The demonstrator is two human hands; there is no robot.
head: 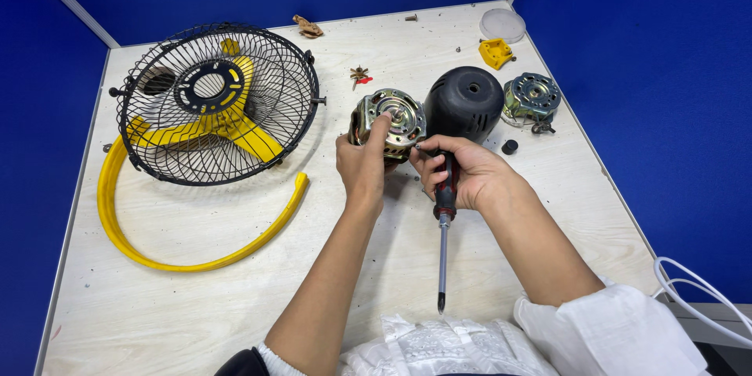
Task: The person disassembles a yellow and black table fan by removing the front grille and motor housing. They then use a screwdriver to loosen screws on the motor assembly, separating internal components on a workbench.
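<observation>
My left hand (pixel 362 163) grips a metal fan motor (pixel 394 117) from below, thumb resting on its front face near the shaft. My right hand (pixel 462 172) steadies the motor's right side with its fingertips while holding a red-and-black screwdriver (pixel 444 223) in the palm, shaft pointing down towards me. A black domed motor cover (pixel 464 102) stands just behind my right hand, touching the motor's right edge.
A black wire fan guard (pixel 215 102) on a yellow stand with a curved yellow ring (pixel 141 247) lies at the left. A second motor part (pixel 531 99), a yellow block (pixel 495 52), a clear lid (pixel 502 24) and small screws lie far right. White cable (pixel 697 298) hangs at the right edge.
</observation>
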